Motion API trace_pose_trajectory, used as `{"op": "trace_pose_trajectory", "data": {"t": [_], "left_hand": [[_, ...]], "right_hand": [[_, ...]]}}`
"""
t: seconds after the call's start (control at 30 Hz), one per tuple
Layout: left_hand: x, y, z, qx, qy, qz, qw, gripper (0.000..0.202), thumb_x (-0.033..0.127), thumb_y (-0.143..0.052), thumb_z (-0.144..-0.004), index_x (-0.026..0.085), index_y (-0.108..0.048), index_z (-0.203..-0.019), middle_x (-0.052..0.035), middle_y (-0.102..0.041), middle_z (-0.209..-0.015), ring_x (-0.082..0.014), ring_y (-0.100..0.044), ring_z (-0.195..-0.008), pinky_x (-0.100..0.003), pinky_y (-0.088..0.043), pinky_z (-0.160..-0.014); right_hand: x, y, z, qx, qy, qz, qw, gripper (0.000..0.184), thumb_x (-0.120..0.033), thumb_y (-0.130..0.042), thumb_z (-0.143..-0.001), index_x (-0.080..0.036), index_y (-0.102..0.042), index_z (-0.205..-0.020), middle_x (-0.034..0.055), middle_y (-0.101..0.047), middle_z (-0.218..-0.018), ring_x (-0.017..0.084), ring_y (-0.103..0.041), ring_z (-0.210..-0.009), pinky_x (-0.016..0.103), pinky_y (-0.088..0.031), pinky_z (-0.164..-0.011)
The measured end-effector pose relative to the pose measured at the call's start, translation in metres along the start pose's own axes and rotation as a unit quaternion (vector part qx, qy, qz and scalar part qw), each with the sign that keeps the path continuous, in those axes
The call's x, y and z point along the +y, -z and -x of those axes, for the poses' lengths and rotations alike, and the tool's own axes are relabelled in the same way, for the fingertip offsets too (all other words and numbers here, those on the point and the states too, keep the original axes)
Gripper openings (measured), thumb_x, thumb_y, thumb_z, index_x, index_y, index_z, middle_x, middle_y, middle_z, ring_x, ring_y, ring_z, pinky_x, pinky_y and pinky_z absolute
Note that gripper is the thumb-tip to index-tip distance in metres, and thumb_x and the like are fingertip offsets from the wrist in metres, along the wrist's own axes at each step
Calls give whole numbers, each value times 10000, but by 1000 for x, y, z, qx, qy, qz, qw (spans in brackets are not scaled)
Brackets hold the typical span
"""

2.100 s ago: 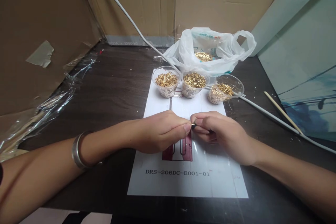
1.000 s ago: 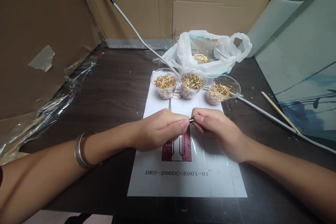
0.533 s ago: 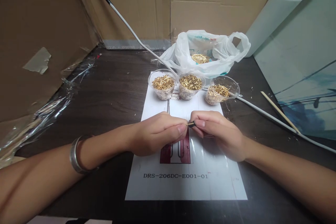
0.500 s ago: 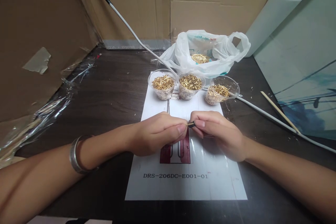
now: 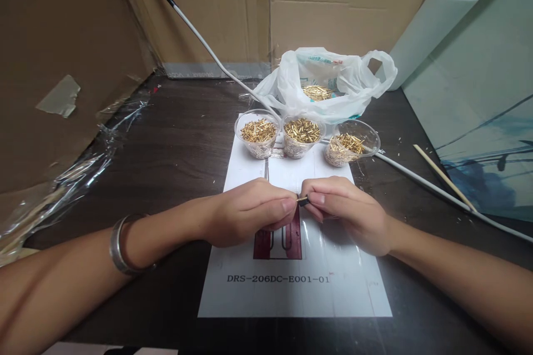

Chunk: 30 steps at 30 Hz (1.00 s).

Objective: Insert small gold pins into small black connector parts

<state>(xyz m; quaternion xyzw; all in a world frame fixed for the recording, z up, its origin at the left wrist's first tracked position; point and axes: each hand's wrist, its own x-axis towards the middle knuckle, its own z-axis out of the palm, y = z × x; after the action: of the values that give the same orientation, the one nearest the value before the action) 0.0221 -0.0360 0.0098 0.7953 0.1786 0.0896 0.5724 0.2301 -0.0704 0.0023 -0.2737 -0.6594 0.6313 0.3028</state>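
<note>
My left hand (image 5: 256, 208) is closed, thumb over the bent fingers, pinching a thin gold metal pin (image 5: 300, 199). Against it, my right hand (image 5: 347, 208) grips a small black piece (image 5: 305, 201) between thumb and fingers. Pin and black piece meet in the narrow gap between the two hands; how deep the pin sits in the piece cannot be seen. Under the hands lies a white printed sheet (image 5: 291, 299) with a dark red drawing (image 5: 293, 241) partly covered by my left hand.
Beyond the hands stand three clear cups of small gold pins: a left cup (image 5: 258, 151), a middle cup (image 5: 300, 151) and a right cup (image 5: 336, 160). Behind them is a white plastic bag (image 5: 287, 97) holding more pins. A white cable (image 5: 420, 179) and a thin stick (image 5: 443, 177) lie right.
Both hands stay almost in place. The pin and black piece between the fingertips have shifted very slightly; both grips are kept.
</note>
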Motion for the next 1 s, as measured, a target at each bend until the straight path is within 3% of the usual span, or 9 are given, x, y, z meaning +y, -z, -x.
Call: {"op": "trace_pose_trajectory", "data": {"t": [0.33, 0.7, 1.0], "left_hand": [[0, 3, 1, -47, -2, 71, 996, 378, 275, -317, -988, 178, -373, -626, 38, -356, -562, -100, -325, -531, -246, -320, -544], [0, 2, 1, -50, 2, 48, 998, 382, 307, -310, -989, 182, -344, -630, 39, -343, -569, -101, -315, -530, -247, -304, -530], [0, 2, 1, -28, 0, 35, 999, 382, 319, -312, -985, 183, -352, -630, 41, -346, -560, -99, -319, -522, -246, -308, -528]], "right_hand": [[-1, 0, 0, -37, -10, -19, 999, 306, -180, -393, -956, -176, -411, -651, -33, -379, -603, 109, -343, -571, 275, -292, -601], [-5, 4, -2, -65, -50, -34, 996, 294, -209, -401, -954, -176, -412, -661, -33, -349, -605, 110, -304, -570, 275, -262, -566], [-4, 3, -3, -48, -66, -36, 996, 333, -266, -415, -961, -178, -408, -640, -44, -323, -582, 103, -301, -550, 264, -268, -544]]}}
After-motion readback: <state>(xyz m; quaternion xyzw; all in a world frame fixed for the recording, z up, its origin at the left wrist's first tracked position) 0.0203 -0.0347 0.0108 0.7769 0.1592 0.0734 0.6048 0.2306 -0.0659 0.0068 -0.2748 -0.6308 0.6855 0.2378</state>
